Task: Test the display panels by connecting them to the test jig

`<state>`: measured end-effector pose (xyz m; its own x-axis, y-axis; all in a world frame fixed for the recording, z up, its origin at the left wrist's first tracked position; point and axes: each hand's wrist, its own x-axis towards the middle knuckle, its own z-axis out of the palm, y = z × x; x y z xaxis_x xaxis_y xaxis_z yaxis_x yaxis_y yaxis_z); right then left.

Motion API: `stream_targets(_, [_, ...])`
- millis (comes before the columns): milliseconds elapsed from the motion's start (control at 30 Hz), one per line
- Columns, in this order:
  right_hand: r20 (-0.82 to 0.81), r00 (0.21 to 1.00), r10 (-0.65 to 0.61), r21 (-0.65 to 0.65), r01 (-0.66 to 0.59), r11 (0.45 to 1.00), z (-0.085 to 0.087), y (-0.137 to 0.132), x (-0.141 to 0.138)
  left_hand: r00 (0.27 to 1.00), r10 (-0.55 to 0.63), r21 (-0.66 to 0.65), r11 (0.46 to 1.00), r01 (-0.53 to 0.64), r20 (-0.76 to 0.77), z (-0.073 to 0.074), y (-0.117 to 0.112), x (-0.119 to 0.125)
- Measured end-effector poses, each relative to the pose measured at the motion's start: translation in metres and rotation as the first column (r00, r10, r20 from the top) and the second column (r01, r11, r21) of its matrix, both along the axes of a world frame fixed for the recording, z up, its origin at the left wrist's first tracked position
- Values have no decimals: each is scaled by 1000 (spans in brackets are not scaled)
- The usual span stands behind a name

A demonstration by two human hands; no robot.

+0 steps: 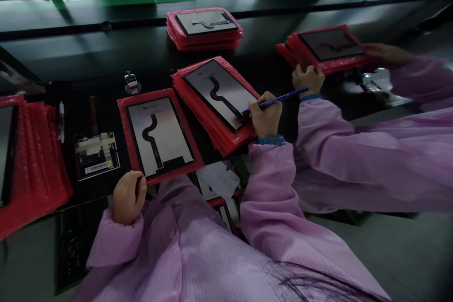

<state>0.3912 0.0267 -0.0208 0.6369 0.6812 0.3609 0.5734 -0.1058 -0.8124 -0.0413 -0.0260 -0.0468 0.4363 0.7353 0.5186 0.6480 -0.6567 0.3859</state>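
In the head view, my right hand (266, 115) is closed around a blue pen (285, 96). Its tip meets the lower end of the black ribbon cable on a display panel (231, 78). That panel lies tilted on top of a stack of red bubble-wrap bags (201, 111). Directly before me, a second display panel (170, 127) with a curved black ribbon cable rests on a red bubble-wrap bag (124, 115). Fingers curled, my left hand (129, 198) pinches that bag's near left corner; the fingertips are partly hidden.
Farther back stands another stack of red bags (177, 40) topped by a panel. Left are a metal tally counter (131, 84), a circuit assembly (95, 151), a white pen (61, 122) and more red bags (38, 155). At right, a co-worker's hands (309, 80) hold a bagged panel.
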Motion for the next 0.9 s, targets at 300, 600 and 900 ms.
stream_targets(300, [-156,988,-10,86,23,996,18,-14,-15,983,-12,-164,986,43,186,6,-5,-3])
stream_targets(600, [-728,207,653,402,-642,653,39,-106,-179,784,81,-642,629,439,615,32,-59,36])
stream_targets(900, [-809,209,549,227,-751,620,12,-119,-206,846,83,-749,517,415,526,41,-68,37])
